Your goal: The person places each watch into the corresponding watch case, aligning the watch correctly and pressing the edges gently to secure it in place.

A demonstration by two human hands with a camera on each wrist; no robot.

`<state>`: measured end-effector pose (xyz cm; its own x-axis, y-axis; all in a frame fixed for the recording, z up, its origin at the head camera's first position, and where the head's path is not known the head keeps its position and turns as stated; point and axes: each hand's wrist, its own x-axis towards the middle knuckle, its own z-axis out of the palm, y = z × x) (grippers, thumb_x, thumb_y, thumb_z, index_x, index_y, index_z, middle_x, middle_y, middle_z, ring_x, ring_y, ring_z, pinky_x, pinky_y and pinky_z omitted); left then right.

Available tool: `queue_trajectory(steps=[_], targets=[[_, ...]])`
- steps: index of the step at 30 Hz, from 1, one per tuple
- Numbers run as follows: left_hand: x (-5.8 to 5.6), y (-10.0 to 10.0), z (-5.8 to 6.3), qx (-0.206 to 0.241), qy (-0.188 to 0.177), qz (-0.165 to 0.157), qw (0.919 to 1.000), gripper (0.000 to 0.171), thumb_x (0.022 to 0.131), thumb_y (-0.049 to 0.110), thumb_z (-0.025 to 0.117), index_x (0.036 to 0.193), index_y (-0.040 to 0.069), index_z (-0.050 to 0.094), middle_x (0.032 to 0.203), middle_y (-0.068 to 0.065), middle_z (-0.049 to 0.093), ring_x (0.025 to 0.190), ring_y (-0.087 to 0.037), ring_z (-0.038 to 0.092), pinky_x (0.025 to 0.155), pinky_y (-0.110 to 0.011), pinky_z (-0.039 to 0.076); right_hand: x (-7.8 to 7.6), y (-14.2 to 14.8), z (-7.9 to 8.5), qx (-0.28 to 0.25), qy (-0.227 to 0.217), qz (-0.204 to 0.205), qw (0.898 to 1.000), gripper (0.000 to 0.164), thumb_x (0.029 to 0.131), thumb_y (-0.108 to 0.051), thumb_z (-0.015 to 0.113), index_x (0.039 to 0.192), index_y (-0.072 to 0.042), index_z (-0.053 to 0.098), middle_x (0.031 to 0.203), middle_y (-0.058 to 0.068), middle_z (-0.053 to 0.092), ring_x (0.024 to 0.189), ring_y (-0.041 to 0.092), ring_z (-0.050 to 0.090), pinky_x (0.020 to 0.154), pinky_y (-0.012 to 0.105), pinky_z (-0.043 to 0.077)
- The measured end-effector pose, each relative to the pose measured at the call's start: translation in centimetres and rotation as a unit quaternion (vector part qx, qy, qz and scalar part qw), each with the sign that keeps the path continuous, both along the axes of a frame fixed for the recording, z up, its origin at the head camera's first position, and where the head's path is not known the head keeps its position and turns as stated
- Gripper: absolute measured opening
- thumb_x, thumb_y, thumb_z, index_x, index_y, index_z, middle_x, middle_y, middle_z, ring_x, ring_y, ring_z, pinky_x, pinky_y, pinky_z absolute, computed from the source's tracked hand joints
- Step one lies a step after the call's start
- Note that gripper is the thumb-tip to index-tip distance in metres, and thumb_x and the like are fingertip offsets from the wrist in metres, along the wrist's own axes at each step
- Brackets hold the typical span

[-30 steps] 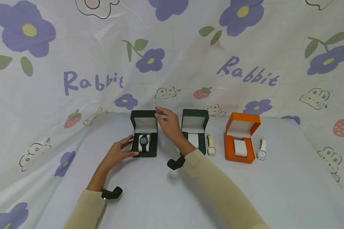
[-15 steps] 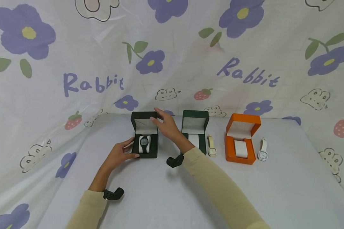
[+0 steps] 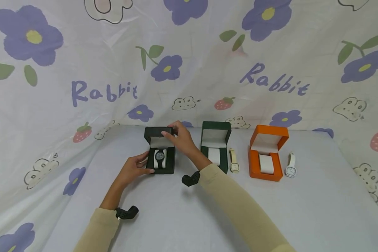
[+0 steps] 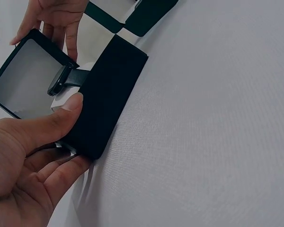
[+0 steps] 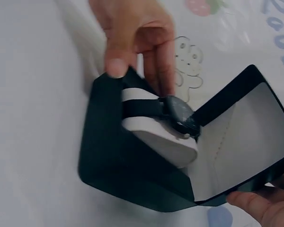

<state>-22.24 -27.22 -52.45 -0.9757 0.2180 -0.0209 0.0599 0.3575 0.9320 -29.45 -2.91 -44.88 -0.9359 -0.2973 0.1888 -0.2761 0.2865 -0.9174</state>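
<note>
A dark watch box (image 3: 170, 162) stands with its lid raised at the left of the row. Strapped round its white cushion is a black watch (image 3: 159, 156). My left hand (image 3: 133, 170) grips the box's left side, thumb on the front and fingers along the side, as the left wrist view (image 4: 38, 165) shows up close. On the lid (image 3: 151, 132), my right hand (image 3: 183, 140) pinches the right corner, thumb in front and fingers behind. In the right wrist view, the lid's pale lining (image 5: 248, 137) faces the watch.
Right of the dark box is an open green watch box (image 3: 216, 125) with a white cushion, a gold-coloured watch (image 3: 234, 162) beside it. Farther right are an open orange watch box (image 3: 254, 168) and a white watch (image 3: 291, 169). A printed cloth (image 3: 189, 80) hangs behind.
The dark box's lid has tipped forward and lower, my right hand moving down with it and closing its thumb onto the lid's front. My left hand stays on the box's side.
</note>
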Motion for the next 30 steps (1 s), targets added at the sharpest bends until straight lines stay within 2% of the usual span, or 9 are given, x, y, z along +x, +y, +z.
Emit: queue_trajectory(steps=[3, 8, 14, 19, 26, 30], targets=[[0.0, 0.1, 0.1, -0.003, 0.002, -0.004, 1.0, 0.088, 0.079, 0.004, 0.086, 0.153, -0.002, 0.039, 0.158, -0.019, 0.036, 0.136, -0.04, 0.046, 0.105, -0.041, 0.046, 0.2, 0.0, -0.1, 0.001, 0.013, 0.001, 1.0, 0.04, 0.098, -0.03, 0.071, 0.126, -0.007, 0.056, 0.126, 0.013, 0.063, 0.128, 0.026, 0.057, 0.111, 0.044, 0.045], [0.0, 0.2, 0.3, -0.006, 0.006, -0.006, 1.0, 0.086, 0.08, 0.003, 0.086, 0.152, -0.002, 0.04, 0.156, -0.02, 0.038, 0.136, -0.039, 0.047, 0.105, -0.043, 0.045, 0.3, 0.1, -0.1, 0.017, 0.027, 0.015, 0.999, 0.042, 0.098, -0.03, 0.07, 0.131, -0.005, 0.061, 0.131, 0.012, 0.061, 0.13, 0.026, 0.056, 0.112, 0.042, 0.045], [-0.1, 0.0, 0.3, -0.001, 0.0, -0.008, 1.0, 0.085, 0.08, 0.004, 0.086, 0.152, -0.001, 0.042, 0.155, -0.018, 0.04, 0.135, -0.037, 0.048, 0.106, -0.044, 0.045, 1.0, 0.3, -0.5, 0.016, 0.033, 0.024, 0.999, 0.04, 0.097, -0.029, 0.072, 0.131, -0.008, 0.064, 0.135, 0.007, 0.062, 0.132, 0.022, 0.054, 0.114, 0.039, 0.043], [-0.3, -0.1, 0.4, -0.011, -0.004, -0.003, 0.9999, 0.084, 0.079, 0.006, 0.087, 0.151, 0.001, 0.044, 0.154, -0.016, 0.042, 0.134, -0.035, 0.05, 0.106, -0.043, 0.046, 1.7, 0.4, -1.0, 0.005, 0.055, 0.026, 0.998, 0.035, 0.095, -0.027, 0.075, 0.126, -0.012, 0.067, 0.129, 0.001, 0.066, 0.127, 0.017, 0.056, 0.108, 0.041, 0.047], [-0.3, -0.1, 0.4, -0.016, -0.011, 0.003, 0.9998, 0.083, 0.078, 0.004, 0.087, 0.15, -0.001, 0.045, 0.152, -0.018, 0.043, 0.132, -0.037, 0.051, 0.105, -0.043, 0.046, 2.3, 0.3, -1.8, -0.023, 0.067, 0.042, 0.997, 0.034, 0.093, -0.02, 0.076, 0.123, -0.004, 0.068, 0.123, 0.005, 0.067, 0.114, 0.018, 0.06, 0.093, 0.04, 0.054], [-0.3, 0.0, 0.3, -0.022, -0.011, 0.006, 0.9997, 0.081, 0.078, 0.006, 0.088, 0.148, -0.002, 0.047, 0.151, -0.018, 0.045, 0.131, -0.038, 0.052, 0.105, -0.044, 0.047, 2.6, 0.3, -2.2, -0.031, 0.069, 0.039, 0.996, 0.036, 0.093, -0.018, 0.077, 0.124, -0.003, 0.067, 0.126, 0.006, 0.065, 0.116, 0.019, 0.06, 0.096, 0.041, 0.056]])
